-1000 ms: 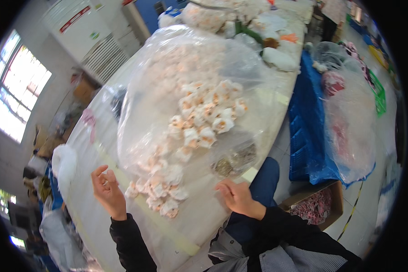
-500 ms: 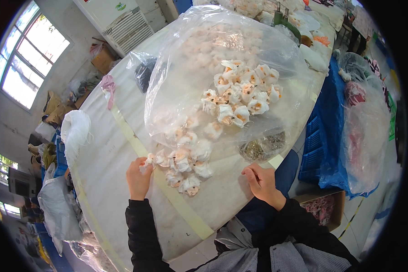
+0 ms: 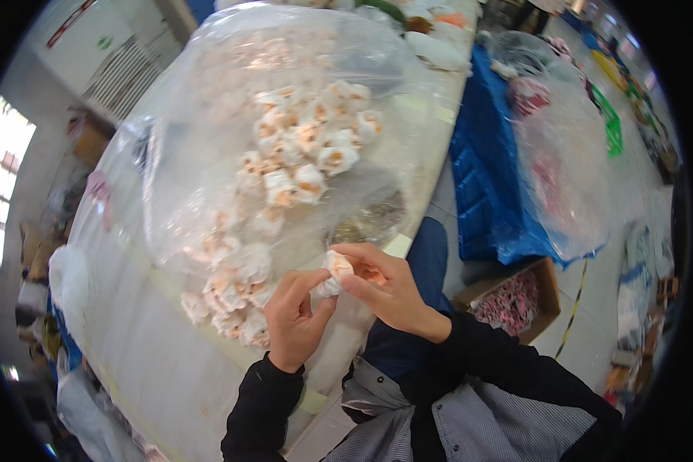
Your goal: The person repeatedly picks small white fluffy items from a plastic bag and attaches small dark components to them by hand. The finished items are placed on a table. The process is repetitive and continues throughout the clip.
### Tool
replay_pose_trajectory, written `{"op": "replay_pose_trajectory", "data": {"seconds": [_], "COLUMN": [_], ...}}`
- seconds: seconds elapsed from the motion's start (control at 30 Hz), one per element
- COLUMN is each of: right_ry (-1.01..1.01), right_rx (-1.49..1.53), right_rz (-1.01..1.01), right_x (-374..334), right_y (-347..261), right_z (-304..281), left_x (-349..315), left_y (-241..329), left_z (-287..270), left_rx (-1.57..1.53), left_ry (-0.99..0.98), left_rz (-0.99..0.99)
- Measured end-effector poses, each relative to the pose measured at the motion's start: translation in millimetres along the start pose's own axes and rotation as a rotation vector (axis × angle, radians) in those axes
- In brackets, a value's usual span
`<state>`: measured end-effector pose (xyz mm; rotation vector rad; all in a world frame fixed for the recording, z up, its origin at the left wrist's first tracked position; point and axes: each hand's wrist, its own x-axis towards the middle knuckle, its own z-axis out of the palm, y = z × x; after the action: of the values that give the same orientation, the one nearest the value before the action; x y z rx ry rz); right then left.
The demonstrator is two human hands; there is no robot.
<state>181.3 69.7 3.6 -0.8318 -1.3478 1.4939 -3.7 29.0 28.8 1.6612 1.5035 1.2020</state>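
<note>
Before the near end of a large, clear plastic bag point(image 3: 165, 189), a small white-and-peach flower with a soft, ruffled shape point(image 3: 337, 266) is held up over the white-covered table point(image 3: 185, 385). The flower is clamped in the grip of the right hand point(image 3: 385, 289), between thumb and fingers. Its left side is met by the fingertips of the left hand point(image 3: 296, 316); whether that grip is pressed together on it cannot be told.

At the bag's near left corner, a heap of similar white-and-peach flowers point(image 3: 235, 296) is spread, with the left hand just beside it. More flowers are seen at the bag's middle, partly blurred by film. To the bag's near right, a clear packet of greenish-brown pieces point(image 3: 373, 219) is laid close to the table's right edge. Beyond that edge, right of the bag, a blue plastic-draped crate point(image 3: 473, 185) is placed. Wide room for moving is left on the bag's near left side.
</note>
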Motion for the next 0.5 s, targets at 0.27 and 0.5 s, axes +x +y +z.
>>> {"op": "replay_pose_trajectory", "data": {"seconds": [0.27,0.5], "right_ry": [0.192,0.132], "right_rx": [-0.432,-0.408], "right_rz": [-0.253,-0.07], "right_x": [-1,-1], "right_y": [-9,-5], "right_z": [-36,-34], "left_x": [26,19], "left_y": [-6,-25], "left_z": [39,37], "left_rx": [-0.605,-0.677], "left_ry": [-0.188,-0.172], "left_rz": [-0.338,-0.314]}}
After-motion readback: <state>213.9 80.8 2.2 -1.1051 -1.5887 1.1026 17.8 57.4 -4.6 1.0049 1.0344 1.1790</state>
